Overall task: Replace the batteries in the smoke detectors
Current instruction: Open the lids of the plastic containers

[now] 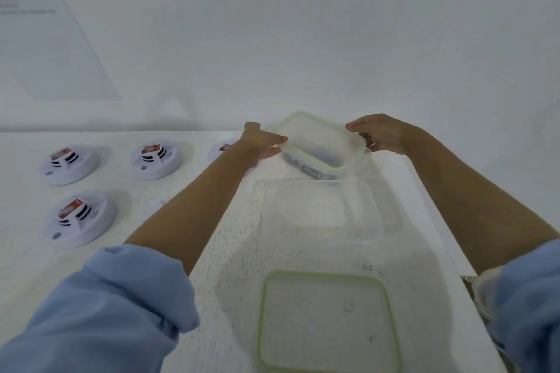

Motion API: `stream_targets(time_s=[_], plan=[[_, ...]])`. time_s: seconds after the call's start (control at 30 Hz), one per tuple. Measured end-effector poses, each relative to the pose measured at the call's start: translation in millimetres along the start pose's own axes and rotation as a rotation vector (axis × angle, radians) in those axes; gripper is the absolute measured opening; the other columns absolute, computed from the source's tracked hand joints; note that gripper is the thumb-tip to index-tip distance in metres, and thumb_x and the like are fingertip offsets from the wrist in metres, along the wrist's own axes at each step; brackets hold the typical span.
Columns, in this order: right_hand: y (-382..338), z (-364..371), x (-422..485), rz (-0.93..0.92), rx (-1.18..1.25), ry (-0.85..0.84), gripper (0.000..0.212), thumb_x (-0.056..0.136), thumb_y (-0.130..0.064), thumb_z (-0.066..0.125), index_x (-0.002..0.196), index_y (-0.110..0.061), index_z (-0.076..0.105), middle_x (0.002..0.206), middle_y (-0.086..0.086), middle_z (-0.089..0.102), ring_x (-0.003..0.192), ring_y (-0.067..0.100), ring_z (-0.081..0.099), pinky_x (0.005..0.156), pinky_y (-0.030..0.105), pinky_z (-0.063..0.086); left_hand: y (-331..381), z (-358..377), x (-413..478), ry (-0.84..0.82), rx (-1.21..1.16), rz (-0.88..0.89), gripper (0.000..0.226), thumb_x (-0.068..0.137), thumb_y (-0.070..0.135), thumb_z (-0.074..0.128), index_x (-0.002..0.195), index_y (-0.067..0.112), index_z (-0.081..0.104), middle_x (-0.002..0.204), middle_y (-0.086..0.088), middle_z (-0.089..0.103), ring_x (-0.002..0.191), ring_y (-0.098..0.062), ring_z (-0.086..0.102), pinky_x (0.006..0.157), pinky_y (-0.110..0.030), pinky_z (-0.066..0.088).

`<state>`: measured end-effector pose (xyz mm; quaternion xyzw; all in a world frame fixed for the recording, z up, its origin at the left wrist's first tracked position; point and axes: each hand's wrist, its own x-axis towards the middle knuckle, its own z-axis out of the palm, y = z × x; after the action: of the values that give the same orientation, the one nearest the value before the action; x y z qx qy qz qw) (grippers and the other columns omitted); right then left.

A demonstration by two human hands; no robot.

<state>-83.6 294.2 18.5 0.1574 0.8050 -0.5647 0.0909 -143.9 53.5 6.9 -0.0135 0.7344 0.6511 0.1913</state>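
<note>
Observer: Batteries, dark cylinders (312,171) seen through clear plastic. Where do they lie relative to the grip?

Colleague: They are inside a clear rectangular plastic box with a green-rimmed lid. This lidded box (318,142) is at the far edge of the white speckled table (218,251), towards the far right corner. Its long axis runs crosswise, a little skewed, with one hand at each short end. So the batteries lie between the two hands, about equally near to both.

Observer: And the grip itself?

Colleague: The left hand (260,142) pinches the lid's rim, thumb on top and fingers under the edge. The right hand (381,135) has its fingers curled round the opposite end. Neither holds anything else. The lid looks tilted, but whether the box rests on the table or is raised cannot be told.

Observer: What does the next move depend on?

Colleague: Probably on lifting the lid at the short ends, since the batteries are sealed under it.

Observer: What else is there?

Colleague: A translucent, soft-cornered open tub (303,215) sits just in front of the box. A loose lid (327,321) with a green seal lies at the near edge. Round white plastic smoke detectors (69,162) with red labels lie well apart, towards the left edge. One is partly hidden behind the left forearm. Both arms wear pale blue sleeves (121,297), pushed up.
</note>
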Motion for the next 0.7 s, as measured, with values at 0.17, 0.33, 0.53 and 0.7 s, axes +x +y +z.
stream_targets(time_s=[0.17,0.33,0.53,0.7], plan=[[-6.2,12.5,7.8,-0.016,0.093,-0.021,0.035,0.097,-0.024,0.046,0.126,-0.006,0.049,0.097,0.008,0.061,0.086,0.020,0.056,0.077,0.027,0.047,-5.8,10.2,-0.3,-0.161,-0.166,-0.175,0.011,0.091,0.001,0.052,0.102,-0.004,0.054,0.104,-0.011,0.048,0.091,-0.024,0.051,0.082,-0.037,0.054],[-5.2,13.8,20.4,0.014,0.100,-0.081,0.039,0.094,-0.015,0.050,0.134,-0.011,0.047,0.103,0.001,0.063,0.096,0.019,0.059,0.088,0.031,0.048,-7.0,12.1,-1.0,-0.206,-0.305,-0.304,0.012,0.091,0.002,0.054,0.102,0.000,0.050,0.106,-0.015,0.048,0.087,-0.024,0.051,0.086,-0.046,0.048],[3.0,4.8,25.3,0.081,0.244,-0.253,0.022,0.094,-0.013,0.047,0.114,-0.018,0.056,0.099,0.000,0.062,0.090,0.017,0.060,0.070,0.027,0.056,-17.0,17.9,4.0,-0.272,-0.437,-0.288,0.003,0.091,0.001,0.052,0.093,0.003,0.054,0.094,-0.011,0.049,0.088,-0.019,0.045,0.091,-0.044,0.045],[13.0,5.2,31.1,0.151,0.409,-0.281,0.013,0.091,-0.017,0.050,0.096,-0.013,0.062,0.085,0.000,0.070,0.073,0.014,0.067,0.065,0.025,0.057,-17.3,16.5,10.9,-0.253,-0.410,-0.278,0.022,0.092,0.002,0.052,0.113,0.000,0.050,0.098,-0.012,0.051,0.092,-0.020,0.047,0.089,-0.043,0.045]])
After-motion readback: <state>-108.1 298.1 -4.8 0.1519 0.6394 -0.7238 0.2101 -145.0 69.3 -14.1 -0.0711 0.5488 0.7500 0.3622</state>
